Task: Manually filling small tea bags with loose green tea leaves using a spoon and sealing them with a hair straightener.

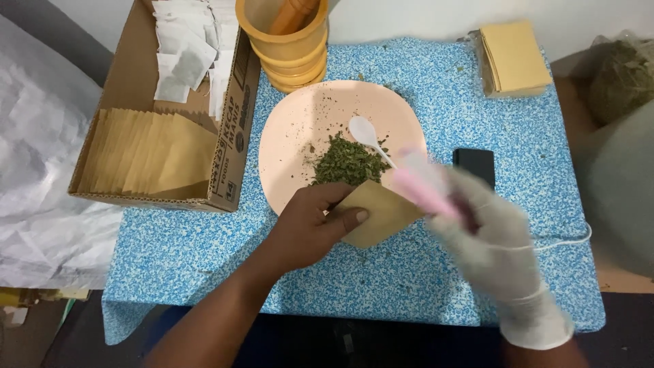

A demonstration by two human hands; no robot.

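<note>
The left hand [315, 221] is bare and grips a small brown paper pouch [379, 212], thumb on top and fingers closed under its near-left corner. The pouch lies tilted, its far edge overlapping the near rim of the pink plate [293, 129].

The right hand [492, 235] wears a pale glove and is closed around a pink object [424, 184]; motion blur prevents identification of that object. The object's tip sits just beside the pouch's right edge.

Directly beyond the left hand, a heap of dried green herb [347, 162] rests on the plate. A white plastic spoon [368, 135] lies on the plate beyond the heap, its handle pointing toward the right hand.

A black rectangular device [475, 163] lies on the blue speckled table cover [409, 272], just beyond the right hand. A thin white cord [565, 240] runs to the right of the gloved hand.

Far beyond the left hand stands a wooden mortar with pestle [289, 37]. Left of the left hand, an open cardboard box [170, 116] holds upright brown pouches and loose white sachets. A stack of brown envelopes [514, 58] lies well beyond the right hand.
</note>
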